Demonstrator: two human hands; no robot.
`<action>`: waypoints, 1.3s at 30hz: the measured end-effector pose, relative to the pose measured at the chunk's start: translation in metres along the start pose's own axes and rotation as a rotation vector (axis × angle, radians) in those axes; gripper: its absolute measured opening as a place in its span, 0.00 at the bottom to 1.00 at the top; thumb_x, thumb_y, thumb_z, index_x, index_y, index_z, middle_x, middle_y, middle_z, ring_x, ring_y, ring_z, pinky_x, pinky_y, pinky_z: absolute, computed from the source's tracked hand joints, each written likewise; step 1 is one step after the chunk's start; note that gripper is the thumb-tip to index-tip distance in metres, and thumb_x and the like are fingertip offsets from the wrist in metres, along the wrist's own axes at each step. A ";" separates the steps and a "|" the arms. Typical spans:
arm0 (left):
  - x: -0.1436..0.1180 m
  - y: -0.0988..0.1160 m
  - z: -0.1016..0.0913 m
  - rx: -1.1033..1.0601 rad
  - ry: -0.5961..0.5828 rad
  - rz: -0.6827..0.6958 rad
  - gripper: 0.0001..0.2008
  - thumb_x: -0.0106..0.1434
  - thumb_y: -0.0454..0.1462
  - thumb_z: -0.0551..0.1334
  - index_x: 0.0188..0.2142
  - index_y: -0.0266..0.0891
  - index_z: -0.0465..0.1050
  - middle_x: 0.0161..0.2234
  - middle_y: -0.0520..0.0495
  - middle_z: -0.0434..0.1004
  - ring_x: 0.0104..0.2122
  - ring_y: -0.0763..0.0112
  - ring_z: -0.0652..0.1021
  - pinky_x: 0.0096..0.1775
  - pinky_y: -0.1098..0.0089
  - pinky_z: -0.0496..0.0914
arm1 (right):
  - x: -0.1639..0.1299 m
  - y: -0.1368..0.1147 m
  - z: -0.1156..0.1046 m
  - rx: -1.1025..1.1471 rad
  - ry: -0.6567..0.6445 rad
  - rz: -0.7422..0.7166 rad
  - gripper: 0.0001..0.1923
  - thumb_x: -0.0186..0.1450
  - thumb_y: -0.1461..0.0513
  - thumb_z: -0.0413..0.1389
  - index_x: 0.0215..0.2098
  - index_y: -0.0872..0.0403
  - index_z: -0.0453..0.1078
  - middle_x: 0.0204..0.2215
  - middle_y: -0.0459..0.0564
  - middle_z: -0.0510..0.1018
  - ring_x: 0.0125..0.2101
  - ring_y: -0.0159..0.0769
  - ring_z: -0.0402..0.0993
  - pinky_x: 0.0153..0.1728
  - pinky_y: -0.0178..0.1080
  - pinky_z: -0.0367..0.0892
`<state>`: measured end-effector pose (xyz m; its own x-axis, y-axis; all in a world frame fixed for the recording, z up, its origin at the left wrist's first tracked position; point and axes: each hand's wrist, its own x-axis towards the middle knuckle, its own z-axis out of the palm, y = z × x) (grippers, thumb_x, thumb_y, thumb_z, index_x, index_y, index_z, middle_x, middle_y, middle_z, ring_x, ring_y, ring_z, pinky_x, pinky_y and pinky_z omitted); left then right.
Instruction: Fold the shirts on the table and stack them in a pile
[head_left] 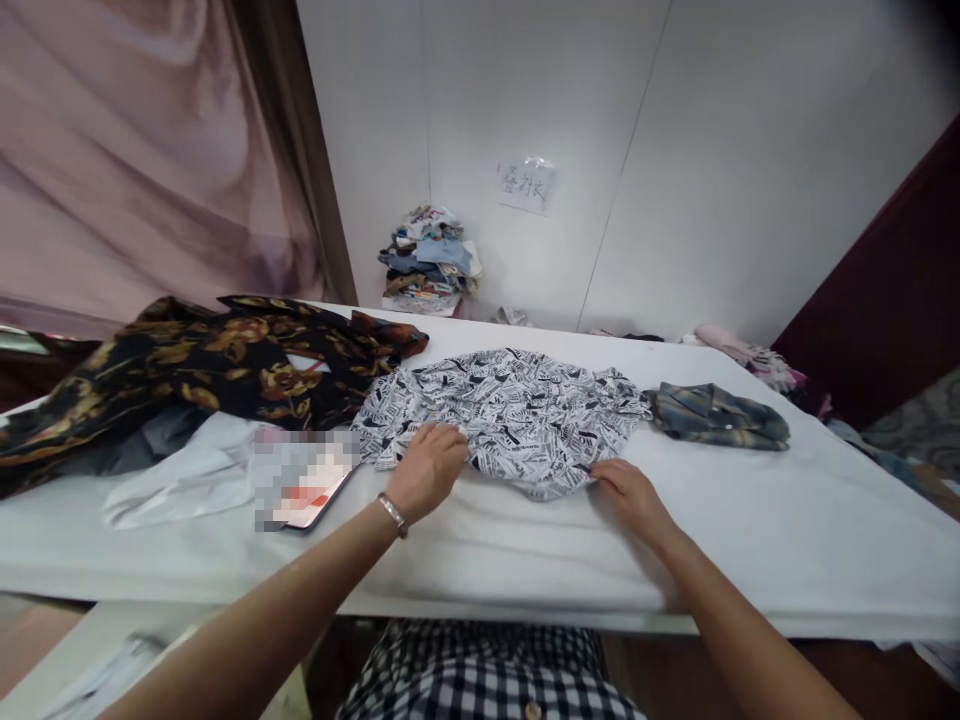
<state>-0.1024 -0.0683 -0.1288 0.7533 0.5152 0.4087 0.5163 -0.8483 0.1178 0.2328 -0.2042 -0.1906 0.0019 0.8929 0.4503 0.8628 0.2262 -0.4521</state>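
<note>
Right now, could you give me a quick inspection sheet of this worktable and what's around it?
Surface: white-covered table, wrinkled.
Job's things: black-and-white printed garment, spread flat at the middle.
Clutter: dark floral garment at left; white cloth; phone; folded plaid shirt at right.
Hands: left hand and right hand both on the printed garment's near edge; whether either grip pinches it is unclear.
Cables: nothing seen.
Surroundings: white wall, paper note, clothes pile, pink curtain.

Bare white table (pixel 750 540) lies open near the front edge; a phone (pixel 304 490) and dark floral garment (pixel 187 370) crowd the left, what looks like a folded plaid shirt (pixel 716 415) the right.
</note>
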 end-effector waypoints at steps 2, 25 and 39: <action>-0.015 0.015 0.004 -0.132 -0.098 0.050 0.09 0.61 0.29 0.54 0.34 0.39 0.72 0.39 0.47 0.77 0.42 0.66 0.74 0.53 0.56 0.61 | -0.001 -0.002 -0.002 0.030 -0.035 0.073 0.15 0.60 0.68 0.47 0.33 0.50 0.75 0.37 0.50 0.80 0.39 0.41 0.75 0.43 0.47 0.69; -0.005 0.055 0.003 -0.803 -0.106 -0.072 0.15 0.60 0.38 0.61 0.47 0.44 0.70 0.45 0.49 0.76 0.42 0.70 0.76 0.44 0.68 0.72 | 0.003 -0.104 -0.024 0.606 -0.444 0.150 0.11 0.61 0.54 0.57 0.31 0.51 0.78 0.26 0.46 0.79 0.28 0.38 0.73 0.32 0.38 0.70; -0.011 -0.062 0.008 0.115 -0.332 -0.439 0.10 0.61 0.34 0.54 0.37 0.38 0.74 0.37 0.42 0.78 0.40 0.58 0.76 0.44 0.58 0.66 | -0.055 -0.058 -0.067 1.129 0.285 0.474 0.09 0.53 0.53 0.59 0.22 0.48 0.70 0.30 0.52 0.75 0.39 0.49 0.74 0.42 0.52 0.69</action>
<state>-0.1396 -0.0203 -0.1478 0.5358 0.8437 0.0340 0.8375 -0.5361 0.1059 0.2164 -0.2926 -0.1376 0.4233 0.8936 0.1495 -0.1658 0.2386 -0.9569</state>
